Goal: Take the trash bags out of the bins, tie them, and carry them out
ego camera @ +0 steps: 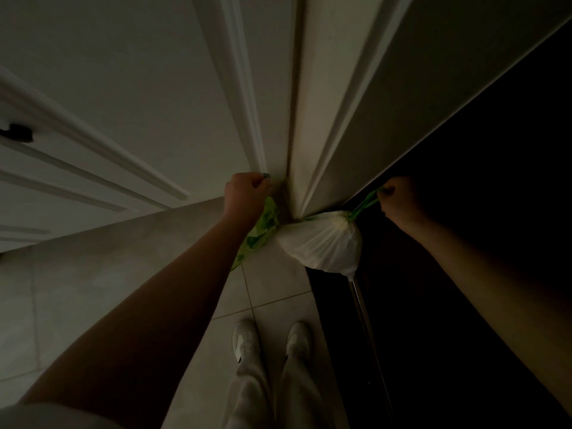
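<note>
Tiles (272, 292) pale below my left hand (246, 193) gripping green bag (263, 226); right hand (400, 199) grips white bag's (325, 246) drawstring (366, 203) beside dark doorway (464, 196).

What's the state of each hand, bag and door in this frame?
left hand: fingers curled, gripping the green bag
right hand: fingers curled round the green drawstring
green bag: hanging from the left hand, mostly hidden by the forearm
white bag: cinched shut at the neck, hanging by its green drawstring, clear of the floor
white door: closed as far as visible
doorway: dark, open
</note>
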Demonstrator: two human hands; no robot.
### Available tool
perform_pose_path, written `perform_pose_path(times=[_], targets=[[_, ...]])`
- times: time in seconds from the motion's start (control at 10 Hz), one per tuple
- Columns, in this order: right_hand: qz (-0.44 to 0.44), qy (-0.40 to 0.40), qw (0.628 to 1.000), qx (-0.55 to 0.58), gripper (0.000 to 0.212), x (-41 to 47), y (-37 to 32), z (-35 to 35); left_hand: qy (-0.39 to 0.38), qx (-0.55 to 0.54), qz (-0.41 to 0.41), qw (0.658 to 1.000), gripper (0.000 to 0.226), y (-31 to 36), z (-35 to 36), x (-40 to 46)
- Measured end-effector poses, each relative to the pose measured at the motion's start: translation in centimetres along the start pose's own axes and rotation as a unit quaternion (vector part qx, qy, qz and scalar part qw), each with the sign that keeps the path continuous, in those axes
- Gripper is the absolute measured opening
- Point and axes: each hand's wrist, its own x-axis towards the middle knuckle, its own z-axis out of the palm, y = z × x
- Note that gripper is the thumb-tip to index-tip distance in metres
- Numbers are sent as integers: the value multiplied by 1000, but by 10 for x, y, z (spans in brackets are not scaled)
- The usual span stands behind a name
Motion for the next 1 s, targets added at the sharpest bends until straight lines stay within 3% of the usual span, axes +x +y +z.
perform_pose_path(times=[0.2,0.4,0.6,1.0], targets=[[3,13,1000,-22,21,-2,9,0,8,-30,45,999,21,21,9,-6],[2,-24,999,-23,20,-8,13,4,-97,101,9,990,24,-6,19,-10],[-6,-46,998,-44,19,-11,14,10,-89,109,-5,990,29,-17,16,-11],[0,-59,997,-52,25,-27,14,-4,-77,229,28,970,35,-19,-10,-19]])
